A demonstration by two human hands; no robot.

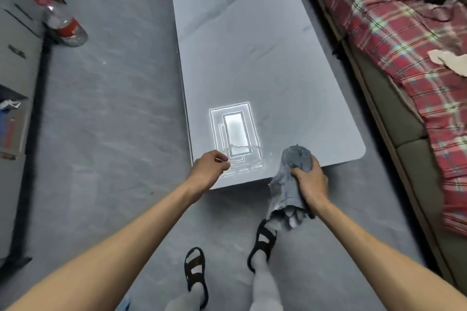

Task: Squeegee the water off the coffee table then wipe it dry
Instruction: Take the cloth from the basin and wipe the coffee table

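At the near end of the grey coffee table (242, 40), the right hand (312, 183) grips a bunched grey cloth (290, 179), its top on the tabletop edge and its tail hanging off. Left of the cloth, the left hand (207, 171) is loosely curled, apparently empty. Water streaks (242, 168) glint between them, beneath a ceiling-light reflection (233, 131).

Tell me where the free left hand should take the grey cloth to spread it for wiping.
Probably the loose, frayed end of the grey cloth, hanging off the coffee table edge below the right hand. The right hand pins the bunched upper part on the tabletop, so only that tail is free. The left hand, loosely closed and empty, could come in from the left, under the table edge.
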